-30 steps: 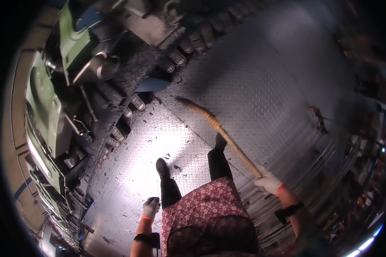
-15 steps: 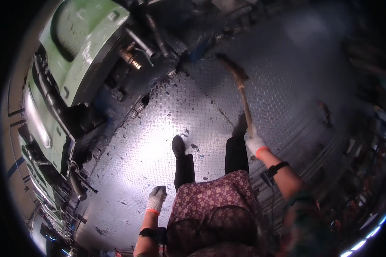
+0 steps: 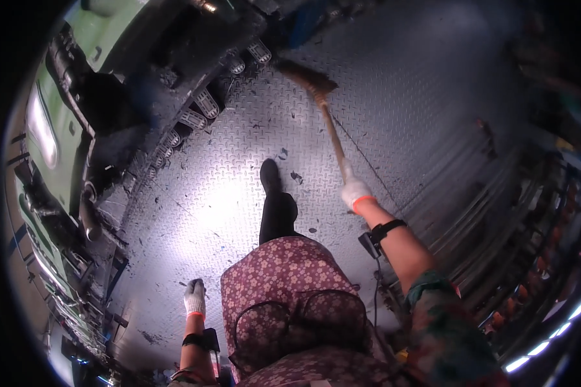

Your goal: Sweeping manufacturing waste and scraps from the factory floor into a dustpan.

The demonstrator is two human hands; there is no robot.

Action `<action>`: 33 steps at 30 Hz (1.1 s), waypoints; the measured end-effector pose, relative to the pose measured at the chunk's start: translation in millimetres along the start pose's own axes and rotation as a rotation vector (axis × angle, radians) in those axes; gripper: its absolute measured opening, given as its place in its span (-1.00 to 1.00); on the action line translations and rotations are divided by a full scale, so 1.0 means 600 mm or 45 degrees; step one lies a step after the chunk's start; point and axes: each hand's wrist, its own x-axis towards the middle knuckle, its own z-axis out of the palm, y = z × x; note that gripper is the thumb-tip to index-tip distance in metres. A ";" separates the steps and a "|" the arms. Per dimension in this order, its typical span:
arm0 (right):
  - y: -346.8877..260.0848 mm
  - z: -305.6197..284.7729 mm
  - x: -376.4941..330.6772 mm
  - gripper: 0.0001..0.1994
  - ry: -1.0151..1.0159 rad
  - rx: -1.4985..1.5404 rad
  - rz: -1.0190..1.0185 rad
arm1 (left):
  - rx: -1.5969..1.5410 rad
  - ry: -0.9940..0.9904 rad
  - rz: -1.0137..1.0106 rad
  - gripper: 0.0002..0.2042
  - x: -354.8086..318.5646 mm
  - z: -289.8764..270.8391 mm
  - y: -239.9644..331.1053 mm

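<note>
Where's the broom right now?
In the head view, the broom is at upper centre, gripped in the right hand, its bristles out beyond the dark shoe, over the patterned metal floor.

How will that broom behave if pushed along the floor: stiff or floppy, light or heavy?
Broom handle is probably stiff: slender and nearly straight from the right hand to the head. Bristle head likely gives under a push, since it looks fibrous and tapers. Probably light for its length, as one hand holds it.
</note>
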 end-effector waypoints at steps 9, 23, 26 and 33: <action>0.036 0.075 -0.100 -0.22 -0.178 -0.121 -0.358 | 0.300 -0.126 -0.387 -0.75 -0.134 -0.056 -0.246; 0.197 0.286 -0.160 -0.15 -0.322 -0.072 -0.267 | 0.598 -0.315 0.452 -0.73 -0.077 0.062 0.013; 0.228 0.278 -0.124 -0.16 0.005 0.051 -0.128 | 0.568 -0.369 0.404 -0.75 -0.018 0.023 -0.058; 0.102 0.374 -0.049 -0.22 0.199 0.466 0.176 | 0.741 -0.415 0.325 -0.69 0.162 -0.143 -0.246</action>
